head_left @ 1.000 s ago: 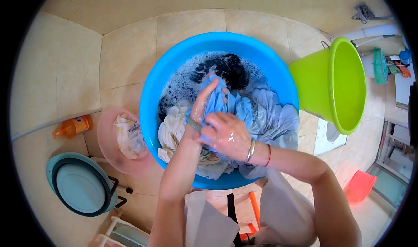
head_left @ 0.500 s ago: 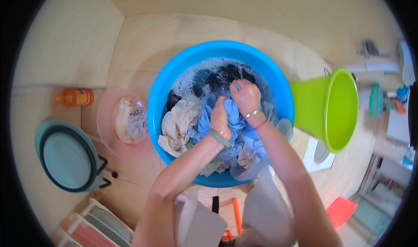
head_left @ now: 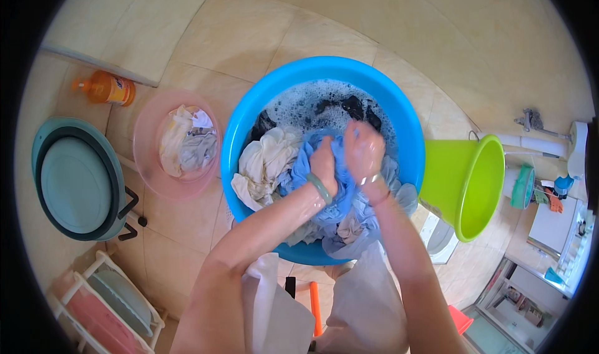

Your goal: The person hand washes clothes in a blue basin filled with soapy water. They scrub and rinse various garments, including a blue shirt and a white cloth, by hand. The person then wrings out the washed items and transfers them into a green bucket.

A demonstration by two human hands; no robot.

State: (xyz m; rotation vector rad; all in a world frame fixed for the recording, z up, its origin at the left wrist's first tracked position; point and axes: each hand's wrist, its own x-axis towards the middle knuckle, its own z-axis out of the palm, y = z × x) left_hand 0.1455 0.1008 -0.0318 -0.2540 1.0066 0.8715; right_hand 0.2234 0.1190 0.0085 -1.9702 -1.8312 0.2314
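Both hands have drawn closer together; left hand (head_left: 324, 162) and right hand (head_left: 365, 151) fingers clench wet, bunched blue cloth (head_left: 312, 167).

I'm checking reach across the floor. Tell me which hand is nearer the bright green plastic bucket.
Right. The right hand grips the light blue wet cloth in the round blue plastic basin, on the side toward the bright green plastic bucket. The left hand grips the same cloth, farther away.

Floor & what sits on it

Beige tiled floor (head_left: 249, 35) carries blue basin (head_left: 249, 117), pink basin (head_left: 150, 173) just left, orange bottle (head_left: 109, 87), teal tub (head_left: 75, 185), green bucket (head_left: 465, 185) on its side, poss. a rack (head_left: 103, 298) lower left.
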